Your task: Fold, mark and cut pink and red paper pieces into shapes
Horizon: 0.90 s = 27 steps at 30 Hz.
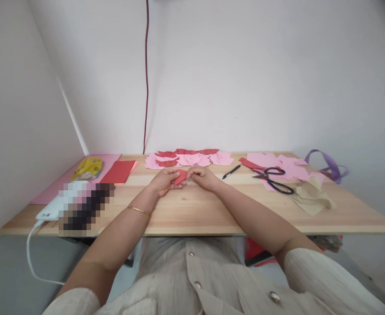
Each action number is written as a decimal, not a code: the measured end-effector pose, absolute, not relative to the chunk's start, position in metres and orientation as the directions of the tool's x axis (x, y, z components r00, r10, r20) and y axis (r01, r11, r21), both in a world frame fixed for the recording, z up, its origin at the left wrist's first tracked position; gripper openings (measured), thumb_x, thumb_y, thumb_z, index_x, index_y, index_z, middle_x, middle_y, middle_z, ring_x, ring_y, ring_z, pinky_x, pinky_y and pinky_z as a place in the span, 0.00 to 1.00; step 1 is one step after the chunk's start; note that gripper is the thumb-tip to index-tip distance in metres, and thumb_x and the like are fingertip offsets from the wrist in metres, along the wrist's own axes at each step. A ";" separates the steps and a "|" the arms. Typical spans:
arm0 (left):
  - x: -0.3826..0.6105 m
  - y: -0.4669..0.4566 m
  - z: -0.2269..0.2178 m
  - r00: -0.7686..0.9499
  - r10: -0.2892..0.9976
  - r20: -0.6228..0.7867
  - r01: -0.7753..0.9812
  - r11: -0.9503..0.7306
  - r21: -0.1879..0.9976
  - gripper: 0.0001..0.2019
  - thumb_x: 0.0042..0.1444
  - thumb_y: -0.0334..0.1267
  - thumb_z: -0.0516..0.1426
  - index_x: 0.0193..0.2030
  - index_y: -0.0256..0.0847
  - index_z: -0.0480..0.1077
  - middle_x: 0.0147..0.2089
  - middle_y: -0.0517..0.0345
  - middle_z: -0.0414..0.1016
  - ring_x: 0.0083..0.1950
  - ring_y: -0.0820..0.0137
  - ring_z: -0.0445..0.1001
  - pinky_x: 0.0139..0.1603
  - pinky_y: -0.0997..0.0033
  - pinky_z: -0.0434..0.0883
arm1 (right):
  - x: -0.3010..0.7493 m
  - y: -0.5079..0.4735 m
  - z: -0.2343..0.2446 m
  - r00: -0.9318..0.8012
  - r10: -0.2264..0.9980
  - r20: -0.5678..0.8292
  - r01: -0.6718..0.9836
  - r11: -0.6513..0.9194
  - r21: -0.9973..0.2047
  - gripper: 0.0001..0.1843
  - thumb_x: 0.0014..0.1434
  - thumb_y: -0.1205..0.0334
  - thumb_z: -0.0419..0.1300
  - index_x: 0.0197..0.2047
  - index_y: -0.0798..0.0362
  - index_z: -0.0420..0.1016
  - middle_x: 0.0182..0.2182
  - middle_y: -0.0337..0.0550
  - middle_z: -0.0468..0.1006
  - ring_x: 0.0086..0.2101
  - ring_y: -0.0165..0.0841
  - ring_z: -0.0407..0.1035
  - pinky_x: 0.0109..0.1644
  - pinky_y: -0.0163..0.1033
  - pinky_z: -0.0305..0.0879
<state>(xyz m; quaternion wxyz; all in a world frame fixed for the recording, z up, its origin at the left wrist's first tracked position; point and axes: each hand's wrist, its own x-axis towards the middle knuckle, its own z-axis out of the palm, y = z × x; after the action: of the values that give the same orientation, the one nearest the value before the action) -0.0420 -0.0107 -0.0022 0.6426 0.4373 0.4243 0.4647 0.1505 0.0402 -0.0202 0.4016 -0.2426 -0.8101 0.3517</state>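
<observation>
Red paper piece [181,176] | pinched between left hand [164,181] and right hand [204,176] | above table [192,210]

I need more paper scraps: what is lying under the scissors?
Pink paper cut-offs lie under the scissors, with a red strip by the blades. Whatever the pink sheets cover cannot be seen.

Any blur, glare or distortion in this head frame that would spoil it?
Head view: soft, even light, no glare on the table; wide-angle stretch toward the edges; a pixelated patch hides things at left; the top right corner darkens; the red paper is small but clear.
</observation>
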 end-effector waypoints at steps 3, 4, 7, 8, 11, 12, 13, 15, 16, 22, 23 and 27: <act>-0.041 -0.010 -0.003 0.203 0.970 -0.132 -0.221 0.177 0.959 0.06 0.52 0.30 0.59 0.38 0.32 0.72 0.34 0.47 0.78 0.33 0.66 0.79 0.28 0.74 0.76 | 0.150 0.040 -0.021 -0.571 0.660 0.488 0.127 0.658 -0.742 0.11 0.52 0.71 0.53 0.28 0.50 0.76 0.32 0.41 0.75 0.38 0.34 0.68 0.49 0.42 0.61; -0.041 -0.010 -0.003 0.197 0.971 -0.137 -0.213 0.179 0.960 0.06 0.52 0.29 0.59 0.38 0.32 0.72 0.33 0.47 0.78 0.33 0.66 0.79 0.29 0.74 0.75 | 0.149 0.040 -0.021 -0.573 0.657 0.489 0.129 0.662 -0.738 0.12 0.52 0.71 0.53 0.28 0.50 0.77 0.32 0.41 0.75 0.38 0.34 0.68 0.48 0.42 0.61; -0.041 -0.009 -0.005 0.175 0.974 -0.146 -0.175 0.177 0.969 0.06 0.52 0.28 0.58 0.38 0.32 0.73 0.33 0.48 0.78 0.32 0.68 0.79 0.29 0.75 0.75 | 0.150 0.039 -0.020 -0.590 0.642 0.490 0.119 0.669 -0.734 0.12 0.50 0.72 0.52 0.28 0.51 0.76 0.32 0.42 0.74 0.37 0.33 0.67 0.48 0.42 0.61; -0.040 -0.009 -0.005 0.171 0.975 -0.139 -0.162 0.167 0.973 0.06 0.52 0.28 0.58 0.38 0.32 0.73 0.33 0.48 0.78 0.32 0.69 0.79 0.29 0.75 0.75 | 0.151 0.039 -0.019 -0.605 0.635 0.479 0.108 0.662 -0.742 0.12 0.49 0.73 0.53 0.28 0.51 0.76 0.33 0.42 0.75 0.39 0.33 0.67 0.49 0.42 0.61; -0.039 -0.008 -0.007 0.157 0.985 -0.075 -0.111 0.093 0.989 0.08 0.51 0.30 0.60 0.39 0.33 0.73 0.35 0.48 0.78 0.31 0.69 0.78 0.28 0.74 0.75 | 0.153 0.036 -0.012 -0.605 0.669 0.432 0.064 0.581 -0.811 0.11 0.49 0.71 0.55 0.34 0.51 0.76 0.41 0.42 0.74 0.44 0.34 0.67 0.50 0.41 0.61; -0.039 -0.007 -0.008 0.155 0.987 -0.038 -0.082 0.052 0.995 0.08 0.51 0.31 0.60 0.39 0.33 0.73 0.36 0.48 0.78 0.31 0.68 0.78 0.27 0.74 0.74 | 0.154 0.035 -0.010 -0.583 0.700 0.413 0.053 0.540 -0.840 0.11 0.51 0.68 0.56 0.37 0.50 0.75 0.42 0.42 0.73 0.44 0.33 0.67 0.50 0.40 0.61; -0.038 -0.007 -0.009 0.157 0.988 0.001 -0.044 0.006 0.999 0.09 0.51 0.33 0.61 0.40 0.33 0.72 0.35 0.48 0.78 0.31 0.68 0.78 0.27 0.75 0.73 | 0.155 0.035 -0.007 -0.553 0.732 0.398 0.043 0.502 -0.864 0.11 0.52 0.65 0.57 0.40 0.50 0.74 0.42 0.42 0.73 0.43 0.33 0.67 0.48 0.40 0.62; -0.035 -0.007 -0.010 0.171 0.982 0.075 0.040 -0.083 0.996 0.12 0.50 0.35 0.61 0.42 0.33 0.72 0.32 0.51 0.77 0.30 0.68 0.78 0.24 0.77 0.71 | 0.154 0.033 -0.004 -0.514 0.772 0.374 0.036 0.456 -0.889 0.13 0.54 0.59 0.58 0.44 0.50 0.72 0.41 0.42 0.73 0.40 0.32 0.67 0.46 0.39 0.63; -0.034 -0.008 -0.010 0.182 0.978 0.106 0.077 -0.122 0.990 0.15 0.51 0.36 0.61 0.45 0.34 0.71 0.31 0.52 0.77 0.29 0.68 0.78 0.24 0.77 0.70 | 0.153 0.032 -0.003 -0.513 0.777 0.364 0.048 0.450 -0.892 0.14 0.54 0.57 0.59 0.44 0.51 0.72 0.40 0.42 0.74 0.39 0.32 0.67 0.45 0.39 0.64; -0.027 -0.017 -0.005 0.198 0.964 0.178 0.172 -0.213 0.962 0.28 0.51 0.39 0.61 0.59 0.40 0.62 0.32 0.54 0.78 0.27 0.70 0.76 0.22 0.78 0.65 | 0.149 0.027 -0.004 -0.564 0.763 0.315 0.121 0.454 -0.883 0.13 0.53 0.51 0.61 0.32 0.54 0.75 0.29 0.40 0.75 0.32 0.31 0.67 0.39 0.37 0.62; -0.026 -0.019 -0.004 0.196 0.965 0.173 0.150 -0.204 0.967 0.31 0.49 0.39 0.62 0.60 0.40 0.60 0.32 0.54 0.78 0.27 0.71 0.75 0.24 0.77 0.65 | 0.150 0.027 -0.004 -0.543 0.782 0.306 0.100 0.422 -0.901 0.14 0.53 0.50 0.61 0.31 0.54 0.74 0.29 0.39 0.75 0.31 0.31 0.67 0.39 0.37 0.62; -0.025 -0.019 -0.001 0.178 0.973 0.148 0.020 -0.154 0.988 0.32 0.41 0.38 0.66 0.55 0.37 0.65 0.30 0.56 0.76 0.27 0.70 0.74 0.27 0.73 0.68 | 0.153 0.030 -0.002 -0.380 0.885 0.268 -0.034 0.276 -0.961 0.17 0.52 0.45 0.61 0.31 0.53 0.73 0.27 0.37 0.74 0.29 0.30 0.66 0.35 0.36 0.62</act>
<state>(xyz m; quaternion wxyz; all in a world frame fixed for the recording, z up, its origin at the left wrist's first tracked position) -0.0247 -0.0190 -0.0011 0.4944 0.5871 0.4229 0.4817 0.1534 0.0300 -0.0017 0.4530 -0.3236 -0.6579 0.5073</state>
